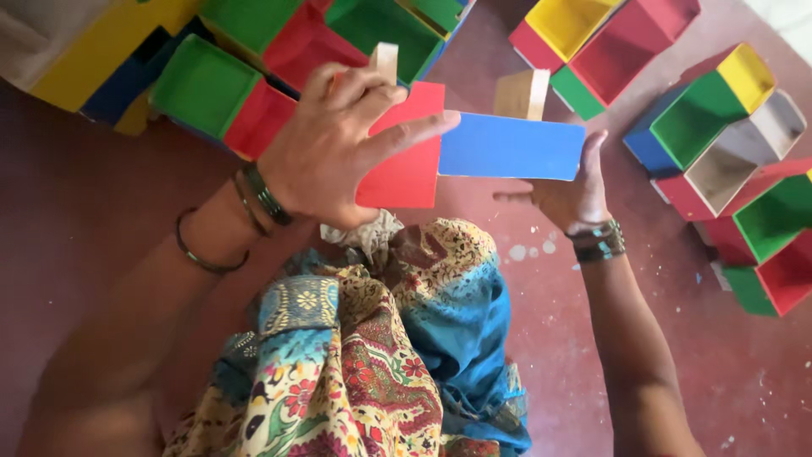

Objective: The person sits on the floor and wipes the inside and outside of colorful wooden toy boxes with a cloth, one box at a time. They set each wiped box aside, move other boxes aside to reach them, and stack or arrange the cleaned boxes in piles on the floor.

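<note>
My left hand (334, 140) grips a flat red wooden panel (406, 165) from above, fingers spread over its top edge. My right hand (571, 190) supports a blue wooden panel (512, 145) from below and at its right end. The blue panel's left end butts against the red one. Two bare wooden edges (523, 93) stick up behind the panels. Both wrists wear bangles. The panels are held above my lap, which is covered by patterned cloth (381, 355).
Painted open wooden boxes in green, red, yellow and blue are stacked at the top left (203, 85), top centre-right (609, 38) and along the right side (736, 161). The floor (101, 211) is dark red with a few white specks.
</note>
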